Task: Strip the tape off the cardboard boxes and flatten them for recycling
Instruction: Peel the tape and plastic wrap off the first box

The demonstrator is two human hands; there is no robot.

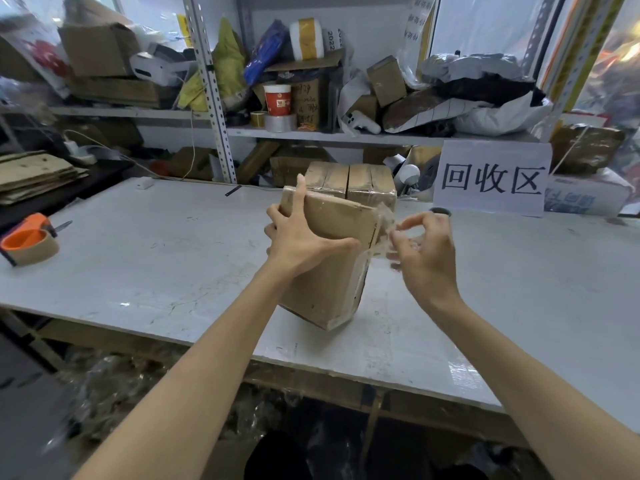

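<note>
The white counter (173, 258) carries a cardboard box (332, 271), tipped onto 1 lower corner; whether that corner touches the surface is hard to tell. Behind this box and to its right stands a white sign (491, 178), and directly behind it sits a second box (360, 181). The left hand (301, 240) grips the tipped box, thumb across its front, fingers round its left edge. Far to its left lies an orange tape dispenser (29, 242). Just right of it, the right hand (426, 254) pinches a strip of clear tape (382, 230) lifted from its right edge.
</note>
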